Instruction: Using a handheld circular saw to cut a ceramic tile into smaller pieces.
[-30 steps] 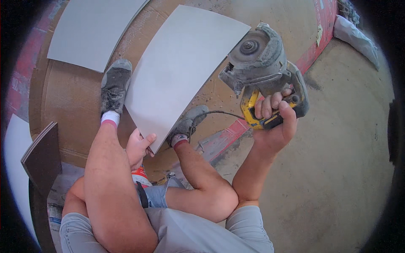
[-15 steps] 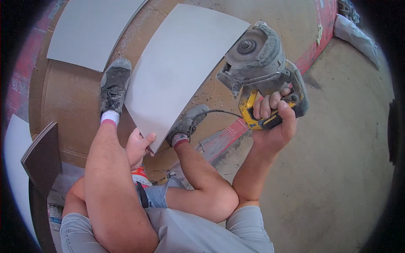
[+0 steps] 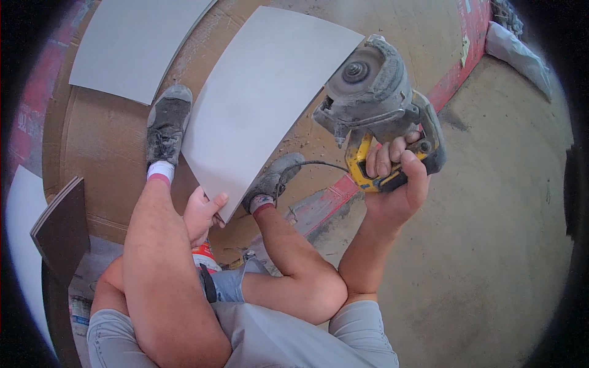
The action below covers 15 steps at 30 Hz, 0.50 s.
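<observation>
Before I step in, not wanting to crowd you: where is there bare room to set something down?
Widest is the brown floor right of the red strip and the right hand; next, the cardboard between the left shoe and the dark boards. Crowded mid-view: held white panel, left hand, grinder and right shoe sit close together.

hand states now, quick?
Left hand: closed, pinching the near corner of the white tile.
Right hand: closed around the handle of the yellow-and-black disc cutter.

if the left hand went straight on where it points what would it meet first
Probably the panel: the left hand holds its near corner, thumb on top; depth beneath is unclear.
</observation>
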Available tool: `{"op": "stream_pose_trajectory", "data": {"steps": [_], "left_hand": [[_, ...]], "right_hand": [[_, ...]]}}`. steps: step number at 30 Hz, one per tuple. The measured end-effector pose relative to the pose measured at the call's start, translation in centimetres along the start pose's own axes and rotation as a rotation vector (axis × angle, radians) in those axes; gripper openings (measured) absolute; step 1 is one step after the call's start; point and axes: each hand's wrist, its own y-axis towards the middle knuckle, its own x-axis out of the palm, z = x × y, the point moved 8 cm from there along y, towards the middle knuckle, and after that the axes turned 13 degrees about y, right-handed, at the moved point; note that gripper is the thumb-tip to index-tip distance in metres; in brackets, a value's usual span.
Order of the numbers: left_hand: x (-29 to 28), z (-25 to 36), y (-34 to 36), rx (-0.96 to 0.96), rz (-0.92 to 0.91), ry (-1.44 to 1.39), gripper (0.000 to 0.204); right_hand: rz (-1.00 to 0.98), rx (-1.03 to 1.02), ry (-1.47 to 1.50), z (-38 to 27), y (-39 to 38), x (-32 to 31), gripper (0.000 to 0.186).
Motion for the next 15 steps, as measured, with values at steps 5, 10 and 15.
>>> {"op": "stream_pose_trajectory", "data": {"steps": [5,10,15], "left_hand": [[-0.4,-0.2,-0.3,0.000,0.018,0.002,0.045],[-0.6,-0.6,-0.2,0.028,0.006,-0.006,0.045],[-0.7,-0.5,-0.6,0.033,0.012,-0.007,0.047]], "right_hand": [[-0.019,0.020,-0.016,0.4,-0.4,0.5,0.028],[-0.008,0.009,-0.042,0.4,-0.8,0.7,0.029],[-0.012,0.014,-0.039,0.6,-1.2,1.1,0.028]]}}
